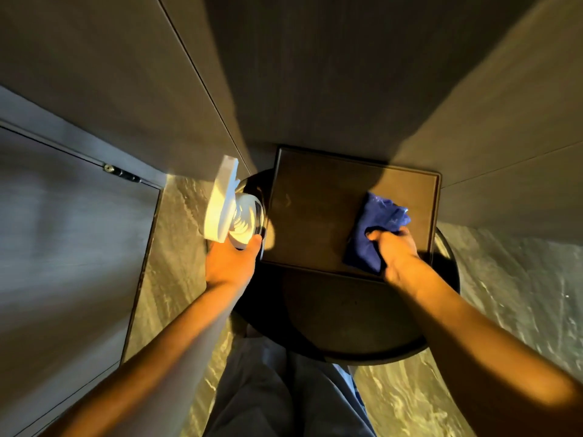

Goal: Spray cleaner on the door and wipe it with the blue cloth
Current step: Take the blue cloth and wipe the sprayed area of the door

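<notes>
My left hand (232, 263) grips a white spray bottle (228, 209) seen from above, its trigger head pointing away towards the wall panels. In my right hand (396, 250) is a bunched blue cloth (375, 228), held over the right side of a brown rectangular tray (315, 209). A grey door (63, 247) with a dark bolt latch (121, 173) stands at the left, apart from both hands.
The tray lies on a round dark table (347, 329) pushed against grey wood-grain wall panels (315, 74). Marbled stone floor (520, 294) shows on both sides of the table. My grey trousers (277, 395) fill the bottom centre.
</notes>
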